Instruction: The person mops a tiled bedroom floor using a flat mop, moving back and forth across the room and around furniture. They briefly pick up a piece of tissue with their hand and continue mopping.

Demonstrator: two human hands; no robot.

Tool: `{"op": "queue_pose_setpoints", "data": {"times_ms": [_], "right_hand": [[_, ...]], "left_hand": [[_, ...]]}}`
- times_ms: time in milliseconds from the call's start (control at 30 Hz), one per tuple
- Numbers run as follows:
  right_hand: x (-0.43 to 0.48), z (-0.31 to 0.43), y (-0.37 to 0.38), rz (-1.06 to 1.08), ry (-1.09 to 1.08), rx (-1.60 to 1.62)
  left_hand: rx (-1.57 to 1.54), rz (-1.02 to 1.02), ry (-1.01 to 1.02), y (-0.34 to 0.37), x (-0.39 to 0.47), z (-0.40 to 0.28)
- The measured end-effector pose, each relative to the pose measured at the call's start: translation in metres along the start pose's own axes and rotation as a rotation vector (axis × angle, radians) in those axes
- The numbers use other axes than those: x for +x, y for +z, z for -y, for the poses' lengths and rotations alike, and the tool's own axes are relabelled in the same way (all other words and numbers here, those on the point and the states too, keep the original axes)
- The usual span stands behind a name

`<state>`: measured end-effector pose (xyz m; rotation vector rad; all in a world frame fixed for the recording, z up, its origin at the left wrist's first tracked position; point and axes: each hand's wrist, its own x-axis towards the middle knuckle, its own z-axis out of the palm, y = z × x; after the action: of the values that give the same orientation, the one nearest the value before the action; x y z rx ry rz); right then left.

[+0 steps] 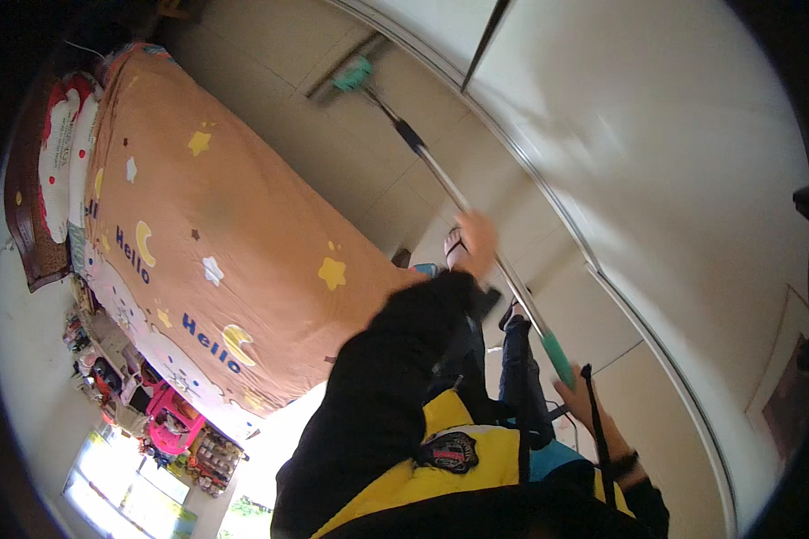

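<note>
A long-handled floor mop (445, 176) reaches away from me across the floor tiles. Its wide, flat, dark head lies on the floor beneath a green joint (354, 75). My left hand (477, 244), blurred, is closed around the metal pole about midway along. Down at the near end, my right hand (583, 403) grips the pole at its green handle sleeve (558, 357). Part of the right hand's fingers is hidden behind the handle and a dark strap. My feet in sandals (454, 248) show beside the pole.
To the left stands a bed with an orange-brown printed sheet (256, 202) and pillows (61, 162). A white sliding door (647, 168) and its floor track (532, 168) run along the right. A pink plastic chair (172, 421) and cluttered belongings stand beyond the bed, near a bright window (118, 478).
</note>
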<state>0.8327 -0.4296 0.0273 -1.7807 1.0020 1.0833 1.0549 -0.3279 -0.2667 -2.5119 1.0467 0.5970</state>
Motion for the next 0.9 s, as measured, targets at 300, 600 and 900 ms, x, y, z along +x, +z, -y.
{"op": "queue_pose_setpoints", "data": {"times_ms": [300,600,900], "right_hand": [[-0.315,-0.258,0.001,0.145,0.233,-0.540],[-0.180,-0.177,-0.002,-0.042,0.180,-0.354],[0.084,0.094,0.037,0.060,-0.376,-0.142]], "left_hand": [[-2.297,1.556,-0.778,-0.035,-0.222,-0.210],[-2.852,0.695,-0.881,0.036,-0.160,-0.156],[-2.089,-0.111,-0.996,0.137,0.045,0.215]]}}
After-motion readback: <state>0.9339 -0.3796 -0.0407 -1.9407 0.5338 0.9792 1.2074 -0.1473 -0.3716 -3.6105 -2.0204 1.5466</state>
